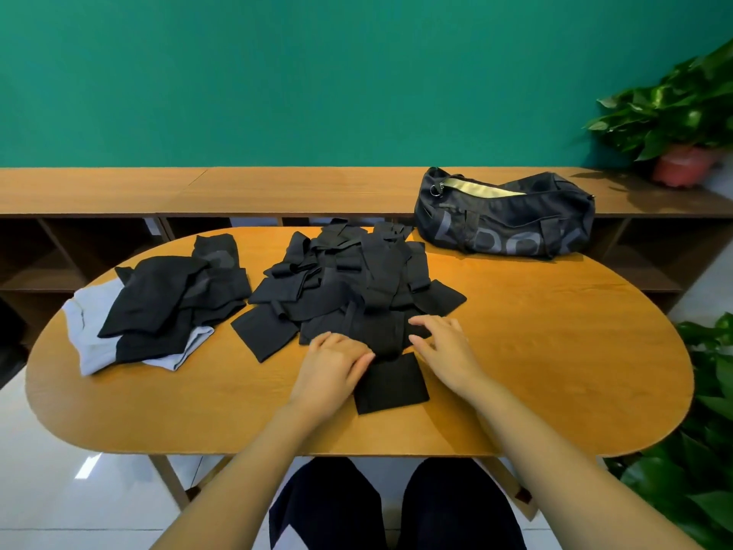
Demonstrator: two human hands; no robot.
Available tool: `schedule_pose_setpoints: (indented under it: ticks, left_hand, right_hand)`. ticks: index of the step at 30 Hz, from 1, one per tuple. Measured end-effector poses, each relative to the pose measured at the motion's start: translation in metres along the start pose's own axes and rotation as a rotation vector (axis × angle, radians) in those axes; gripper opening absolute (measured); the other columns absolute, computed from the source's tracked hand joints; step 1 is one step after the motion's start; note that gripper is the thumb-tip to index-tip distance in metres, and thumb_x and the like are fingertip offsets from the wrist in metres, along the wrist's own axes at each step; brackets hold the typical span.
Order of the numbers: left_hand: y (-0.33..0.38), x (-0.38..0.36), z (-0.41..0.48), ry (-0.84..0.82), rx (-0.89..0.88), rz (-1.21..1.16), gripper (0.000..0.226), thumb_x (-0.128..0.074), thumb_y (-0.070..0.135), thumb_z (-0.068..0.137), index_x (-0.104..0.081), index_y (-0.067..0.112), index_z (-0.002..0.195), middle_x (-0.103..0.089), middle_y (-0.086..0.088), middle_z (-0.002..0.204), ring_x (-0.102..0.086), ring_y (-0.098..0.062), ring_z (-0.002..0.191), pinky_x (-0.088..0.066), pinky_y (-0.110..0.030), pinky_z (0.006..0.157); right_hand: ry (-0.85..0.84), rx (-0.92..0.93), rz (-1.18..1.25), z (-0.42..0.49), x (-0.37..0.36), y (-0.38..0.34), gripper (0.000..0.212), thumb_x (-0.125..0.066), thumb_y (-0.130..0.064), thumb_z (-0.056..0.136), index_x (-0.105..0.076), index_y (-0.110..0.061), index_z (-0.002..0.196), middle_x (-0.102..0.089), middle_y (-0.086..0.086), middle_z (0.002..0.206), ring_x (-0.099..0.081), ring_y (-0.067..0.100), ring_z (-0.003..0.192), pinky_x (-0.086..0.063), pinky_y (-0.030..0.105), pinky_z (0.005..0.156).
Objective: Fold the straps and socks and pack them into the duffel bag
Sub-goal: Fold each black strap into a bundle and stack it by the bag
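Observation:
A heap of black straps [353,279] lies across the middle of the oval wooden table [555,351]. A pile of black and grey socks [158,311] lies to its left. One black strap [390,385] runs from the heap toward me, its near end flat on the table. My left hand [331,369] rests on this strap's left side with the fingers laid over it. My right hand [446,349] touches the heap's near edge with fingers spread. The dark duffel bag [503,222] stands at the table's far right, its zip open.
A low wooden shelf unit [238,192] runs behind the table against a green wall. A potted plant [682,125] stands on its right end. More leaves [698,450] crowd the right side beside the table. My knees show below the table's front edge.

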State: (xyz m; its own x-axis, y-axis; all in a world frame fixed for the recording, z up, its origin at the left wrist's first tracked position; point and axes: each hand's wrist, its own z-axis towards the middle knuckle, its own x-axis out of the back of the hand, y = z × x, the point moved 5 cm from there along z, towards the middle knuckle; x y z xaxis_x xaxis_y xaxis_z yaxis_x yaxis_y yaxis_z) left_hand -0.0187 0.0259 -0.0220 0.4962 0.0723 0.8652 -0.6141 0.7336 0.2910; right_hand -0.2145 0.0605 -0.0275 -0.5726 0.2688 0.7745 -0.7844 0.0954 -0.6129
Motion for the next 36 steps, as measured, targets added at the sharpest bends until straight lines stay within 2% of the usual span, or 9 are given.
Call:
schedule_pose_setpoints:
  ticks: [4,9,17,19,21,24,27,31,36]
  left_hand:
    - [-0.038,0.013,0.04,0.069,0.09,0.051,0.025,-0.056,0.025,0.097,-0.066,0.023,0.119,-0.063,0.006,0.125,-0.052,-0.017,0.12,-0.038,-0.036,0.101]
    - [-0.072,0.008,0.087,-0.03,0.248,0.001,0.045,-0.058,0.018,0.096,-0.048,0.02,0.139,-0.05,0.003,0.141,-0.037,-0.02,0.134,-0.03,-0.039,0.108]
    - [-0.085,-0.011,0.119,0.054,0.255,-0.197,0.01,-0.063,0.017,0.092,-0.067,0.019,0.101,-0.068,0.009,0.096,-0.059,-0.012,0.095,-0.04,-0.029,0.098]
    - [-0.091,-0.012,0.12,0.109,0.314,-0.327,0.003,-0.068,0.016,0.089,-0.067,0.016,0.092,-0.068,0.01,0.089,-0.062,-0.008,0.087,-0.044,-0.018,0.081]
    - [-0.094,-0.015,0.122,0.118,0.343,-0.362,0.004,-0.07,0.015,0.088,-0.067,0.013,0.087,-0.068,0.007,0.084,-0.062,-0.009,0.082,-0.046,-0.021,0.074]
    - [-0.103,-0.019,0.125,0.15,0.426,-0.32,0.006,-0.069,0.015,0.089,-0.065,0.01,0.089,-0.068,0.001,0.085,-0.063,-0.017,0.084,-0.049,-0.034,0.079]
    - [-0.109,-0.017,0.127,0.118,0.516,-0.166,0.01,-0.064,0.019,0.093,-0.065,0.013,0.101,-0.069,-0.002,0.095,-0.061,-0.025,0.097,-0.043,-0.041,0.091]
    - [-0.07,-0.017,0.137,0.089,0.299,0.236,0.036,-0.066,0.017,0.089,-0.059,0.018,0.124,-0.058,-0.004,0.123,-0.049,-0.028,0.116,-0.035,-0.043,0.096]
    - [0.012,-0.052,0.149,-0.082,-0.026,0.023,0.033,-0.053,0.032,0.097,-0.055,0.024,0.129,-0.054,0.007,0.13,-0.045,-0.015,0.124,-0.026,-0.035,0.107]
  right_hand:
    - [0.005,0.032,-0.055,0.046,-0.005,-0.02,0.034,-0.051,-0.033,0.1,-0.052,-0.027,0.134,-0.057,-0.007,0.131,-0.034,0.016,0.132,-0.037,0.039,0.105]
    - [-0.05,-0.005,-0.208,0.086,-0.018,-0.035,0.042,-0.045,-0.043,0.101,-0.047,-0.025,0.138,-0.06,-0.002,0.125,-0.038,0.023,0.127,-0.034,0.04,0.102]
    - [-0.001,-0.116,0.283,0.105,-0.035,-0.03,0.03,-0.067,-0.029,0.091,-0.057,-0.032,0.119,-0.065,-0.006,0.096,-0.058,0.015,0.099,-0.046,0.038,0.095]
    - [0.077,-0.108,0.385,0.101,-0.027,-0.028,0.026,-0.069,-0.019,0.089,-0.06,-0.029,0.111,-0.064,-0.005,0.088,-0.059,0.008,0.085,-0.05,0.028,0.082]
    - [0.154,-0.082,0.433,0.094,-0.014,-0.024,0.022,-0.066,-0.012,0.091,-0.062,-0.027,0.106,-0.062,-0.01,0.086,-0.058,0.003,0.078,-0.045,0.015,0.071]
    - [0.213,-0.046,0.382,0.086,0.008,-0.003,0.023,-0.063,-0.006,0.092,-0.067,-0.022,0.107,-0.063,-0.014,0.096,-0.057,-0.003,0.09,-0.04,0.005,0.078]
    - [0.193,-0.077,0.343,0.082,0.028,0.035,0.03,-0.062,-0.001,0.091,-0.067,-0.025,0.109,-0.065,-0.01,0.108,-0.056,0.001,0.101,-0.042,0.018,0.092]
    - [0.202,-0.17,0.279,0.074,0.058,0.074,0.044,-0.056,0.004,0.092,-0.062,-0.025,0.125,-0.063,-0.005,0.115,-0.055,0.01,0.109,-0.042,0.025,0.093]
    - [0.105,-0.286,0.337,0.07,0.061,0.101,0.051,-0.054,0.004,0.094,-0.056,-0.033,0.129,-0.061,-0.002,0.123,-0.051,0.014,0.119,-0.047,0.028,0.092]
